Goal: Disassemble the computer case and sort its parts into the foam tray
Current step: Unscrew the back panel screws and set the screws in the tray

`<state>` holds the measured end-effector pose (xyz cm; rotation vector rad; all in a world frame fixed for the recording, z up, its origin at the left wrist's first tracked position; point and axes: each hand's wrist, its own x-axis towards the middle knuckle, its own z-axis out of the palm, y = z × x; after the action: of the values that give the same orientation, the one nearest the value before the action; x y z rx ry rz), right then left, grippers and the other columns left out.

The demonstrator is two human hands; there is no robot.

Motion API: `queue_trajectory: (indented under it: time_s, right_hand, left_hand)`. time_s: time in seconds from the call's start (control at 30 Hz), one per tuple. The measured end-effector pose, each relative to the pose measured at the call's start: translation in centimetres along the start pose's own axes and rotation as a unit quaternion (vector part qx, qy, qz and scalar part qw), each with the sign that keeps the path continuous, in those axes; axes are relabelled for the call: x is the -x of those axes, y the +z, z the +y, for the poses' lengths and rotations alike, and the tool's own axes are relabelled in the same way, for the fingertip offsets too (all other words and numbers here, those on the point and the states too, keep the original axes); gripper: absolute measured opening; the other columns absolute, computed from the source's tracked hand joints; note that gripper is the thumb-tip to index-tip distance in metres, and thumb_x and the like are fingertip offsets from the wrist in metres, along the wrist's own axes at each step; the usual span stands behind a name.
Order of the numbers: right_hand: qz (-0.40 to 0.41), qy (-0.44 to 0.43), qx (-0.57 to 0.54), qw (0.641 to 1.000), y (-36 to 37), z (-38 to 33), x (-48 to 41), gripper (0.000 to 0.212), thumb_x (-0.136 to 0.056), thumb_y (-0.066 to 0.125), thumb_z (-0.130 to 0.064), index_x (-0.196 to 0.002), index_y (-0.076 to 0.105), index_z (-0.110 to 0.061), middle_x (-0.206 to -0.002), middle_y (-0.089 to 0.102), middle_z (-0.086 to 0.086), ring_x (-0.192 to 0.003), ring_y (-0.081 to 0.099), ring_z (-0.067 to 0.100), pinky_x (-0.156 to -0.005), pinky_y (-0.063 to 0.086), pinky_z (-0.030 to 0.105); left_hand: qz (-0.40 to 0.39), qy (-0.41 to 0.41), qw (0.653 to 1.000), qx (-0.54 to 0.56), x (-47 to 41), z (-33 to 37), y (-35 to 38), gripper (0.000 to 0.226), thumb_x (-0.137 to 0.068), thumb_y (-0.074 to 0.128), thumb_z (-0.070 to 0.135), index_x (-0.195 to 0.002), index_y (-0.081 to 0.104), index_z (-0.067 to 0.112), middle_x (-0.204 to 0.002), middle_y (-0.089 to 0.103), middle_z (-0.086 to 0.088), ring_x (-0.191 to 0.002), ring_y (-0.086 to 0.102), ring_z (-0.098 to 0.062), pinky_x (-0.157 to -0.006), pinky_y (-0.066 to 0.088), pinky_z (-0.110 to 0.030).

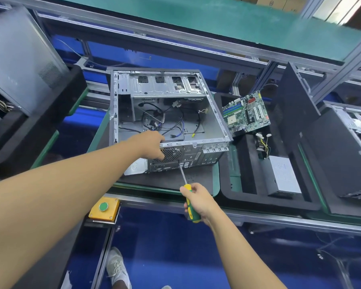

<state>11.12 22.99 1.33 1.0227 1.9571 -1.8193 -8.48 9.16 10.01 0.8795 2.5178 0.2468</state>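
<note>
An open grey computer case [212, 113] lies on its side on a dark mat, with loose cables inside. My left hand [152, 146] grips the case's near rear edge, fingers curled over the rim above the fan grille [172, 154]. My right hand [198, 200] holds a yellow-green screwdriver [191, 205], whose tip touches the rear panel just below the grille. To the right, the black foam tray [246, 197] carries a green motherboard [246, 113], a grey power supply [281, 176] and a black side panel [294, 105] standing upright.
Another computer case [19, 59] sits on foam at the left, and a further one [354, 124] at the right edge. A yellow box with a green button [103, 207] is mounted on the front rail. A green shelf [196, 19] runs overhead.
</note>
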Motion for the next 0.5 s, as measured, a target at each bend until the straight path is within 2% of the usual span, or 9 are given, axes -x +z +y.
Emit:
queue_trajectory:
  time_s: [0.1, 0.17, 0.23, 0.27, 0.33, 0.37, 0.4, 0.47, 0.5]
  right_hand:
    - [-0.018, 0.034, -0.070, 0.997, 0.4, -0.4, -0.1, 0.026, -0.099, 0.051, -0.031, -0.097, 0.064, -0.008, -0.080, 0.063, 0.007, -0.051, 0.052, 0.016, -0.052, 0.047, 0.028]
    - [-0.013, 0.036, -0.073, 0.997, 0.6, -0.4, -0.3, 0.028, -0.100, 0.048, -0.028, -0.099, 0.064, -0.005, -0.077, 0.068, 0.006, -0.053, 0.052, 0.017, -0.054, 0.048, 0.030]
    - [-0.009, 0.021, -0.058, 0.998, 0.6, -0.2, -0.4, 0.028, -0.102, 0.048, -0.030, -0.099, 0.063, -0.007, -0.074, 0.069, 0.004, -0.056, 0.055, 0.017, -0.057, 0.051, 0.031]
    - [-0.006, 0.012, -0.051, 0.999, 0.6, -0.1, -0.4, 0.027, -0.102, 0.049, -0.032, -0.098, 0.062, -0.008, -0.073, 0.069, 0.003, -0.057, 0.055, 0.017, -0.058, 0.052, 0.030]
    - [0.005, -0.001, -0.037, 0.999, 0.6, 0.2, -0.4, 0.027, -0.102, 0.050, -0.033, -0.097, 0.062, -0.010, -0.073, 0.067, 0.001, -0.059, 0.056, 0.016, -0.058, 0.052, 0.030]
    - [0.009, -0.005, -0.035, 0.999, 0.6, 0.3, -0.4, 0.026, -0.103, 0.050, -0.033, -0.096, 0.061, -0.010, -0.073, 0.066, 0.001, -0.059, 0.056, 0.016, -0.058, 0.052, 0.029]
    - [0.011, -0.008, -0.036, 0.999, 0.6, 0.4, -0.4, 0.026, -0.103, 0.050, -0.033, -0.096, 0.061, -0.011, -0.074, 0.065, 0.002, -0.060, 0.055, 0.016, -0.058, 0.052, 0.030]
    - [0.017, -0.015, -0.029, 0.999, 0.6, 0.4, -0.3, 0.025, -0.103, 0.051, -0.033, -0.096, 0.061, -0.011, -0.076, 0.065, 0.003, -0.062, 0.055, 0.017, -0.059, 0.053, 0.029]
    - [0.023, -0.019, -0.024, 0.999, 0.6, 0.4, -0.3, 0.024, -0.102, 0.053, -0.033, -0.097, 0.060, -0.011, -0.077, 0.065, 0.003, -0.063, 0.056, 0.016, -0.059, 0.053, 0.028]
  left_hand:
    - [-0.002, -0.019, 0.999, -0.031, 0.2, 0.6, 0.2, 0.019, -0.081, 0.066, 0.028, -0.090, 0.053, 0.017, -0.078, 0.053, 0.003, -0.075, 0.054, -0.020, -0.060, 0.039, -0.031]
    - [0.002, -0.025, 0.998, -0.057, 0.4, 0.7, 0.4, 0.030, -0.082, 0.064, 0.030, -0.108, 0.054, 0.018, -0.087, 0.055, 0.005, -0.089, 0.056, -0.023, -0.072, 0.042, -0.035]
    - [0.087, 0.005, 0.990, -0.113, 1.2, 0.7, 0.8, 0.053, -0.080, 0.065, 0.037, -0.129, 0.049, 0.020, -0.109, 0.055, 0.002, -0.108, 0.052, -0.025, -0.089, 0.041, -0.040]
    - [0.178, 0.055, 0.974, -0.130, 1.8, 0.8, 1.2, 0.056, -0.080, 0.065, 0.038, -0.130, 0.050, 0.019, -0.115, 0.053, -0.001, -0.110, 0.050, -0.026, -0.091, 0.039, -0.041]
    - [0.332, 0.211, 0.913, -0.111, 3.3, 1.4, 2.4, 0.034, -0.079, 0.061, 0.031, -0.109, 0.059, 0.015, -0.100, 0.055, -0.002, -0.091, 0.052, -0.026, -0.075, 0.040, -0.038]
    - [0.339, 0.264, 0.900, -0.072, 4.0, 1.8, 3.5, 0.021, -0.078, 0.057, 0.028, -0.096, 0.058, 0.017, -0.087, 0.054, 0.002, -0.080, 0.052, -0.025, -0.066, 0.038, -0.035]
    - [0.305, 0.266, 0.914, -0.009, 4.5, 2.3, 4.7, 0.011, -0.079, 0.053, 0.028, -0.087, 0.053, 0.021, -0.076, 0.052, 0.007, -0.072, 0.053, -0.023, -0.060, 0.037, -0.032]
    - [0.193, 0.105, 0.962, 0.161, 5.0, 3.5, 7.3, 0.006, -0.084, 0.050, 0.031, -0.083, 0.053, 0.026, -0.069, 0.058, 0.012, -0.070, 0.061, -0.021, -0.059, 0.044, -0.031]
    - [0.145, -0.011, 0.949, 0.281, 4.7, 4.0, 8.4, 0.009, -0.088, 0.052, 0.030, -0.086, 0.060, 0.025, -0.075, 0.065, 0.011, -0.075, 0.064, -0.019, -0.065, 0.050, -0.031]
